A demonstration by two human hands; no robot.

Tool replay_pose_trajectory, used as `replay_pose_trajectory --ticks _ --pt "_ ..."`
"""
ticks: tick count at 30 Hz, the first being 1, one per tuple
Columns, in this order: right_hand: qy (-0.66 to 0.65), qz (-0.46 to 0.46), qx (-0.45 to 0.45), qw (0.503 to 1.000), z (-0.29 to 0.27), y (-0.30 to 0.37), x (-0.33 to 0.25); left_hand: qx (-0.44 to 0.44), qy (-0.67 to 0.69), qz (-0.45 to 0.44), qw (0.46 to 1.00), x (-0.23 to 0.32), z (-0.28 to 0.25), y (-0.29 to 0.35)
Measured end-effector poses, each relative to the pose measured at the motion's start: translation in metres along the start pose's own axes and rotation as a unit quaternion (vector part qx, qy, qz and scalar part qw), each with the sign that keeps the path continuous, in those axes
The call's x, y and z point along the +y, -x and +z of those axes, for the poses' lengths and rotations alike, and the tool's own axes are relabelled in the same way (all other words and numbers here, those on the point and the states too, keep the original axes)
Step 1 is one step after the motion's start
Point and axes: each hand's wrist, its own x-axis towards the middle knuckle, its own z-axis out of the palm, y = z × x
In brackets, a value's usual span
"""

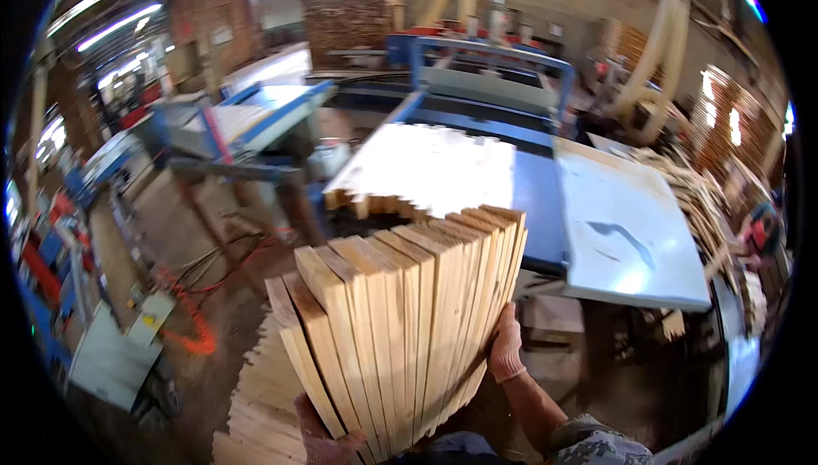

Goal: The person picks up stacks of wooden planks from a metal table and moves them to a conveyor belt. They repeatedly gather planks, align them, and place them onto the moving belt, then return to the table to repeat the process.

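Observation:
Between my two hands stands a row of wooden slats [409, 294], pressed side by side and fanned slightly apart at the upper left. My right hand [508, 347], in a pale glove, presses on the right end of the row. My left hand [326, 438], gloved too, grips the lower left end, its fingers partly covered by the wood. Beyond the slats, a layer of pale wooden strips [434, 168] lies on the blue machine bed [538, 201]. More slats [268, 397] are stacked low at my left, partly behind the bundle.
A pale sheet-topped table [630, 235] adjoins the machine bed on the right, with a pile of loose wood strips [694, 192] past it. An orange hose [200, 333] and cables lie on the floor at left. Another blue-framed table [256, 115] stands farther back. Large ducts [660, 64] hang at right.

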Motion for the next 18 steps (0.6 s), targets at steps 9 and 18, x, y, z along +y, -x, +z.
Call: replay_pose_trajectory --ticks 9,18 --pt "-0.088 -0.09 0.189 0.974 -0.272 -0.132 -0.135 -0.223 0.281 -0.054 0.932 0.059 0.314 -0.109" --pt "0.05 -0.034 0.268 0.962 -0.406 -0.232 -0.164 -0.396 0.32 -0.136 0.85 0.064 0.528 -0.191"
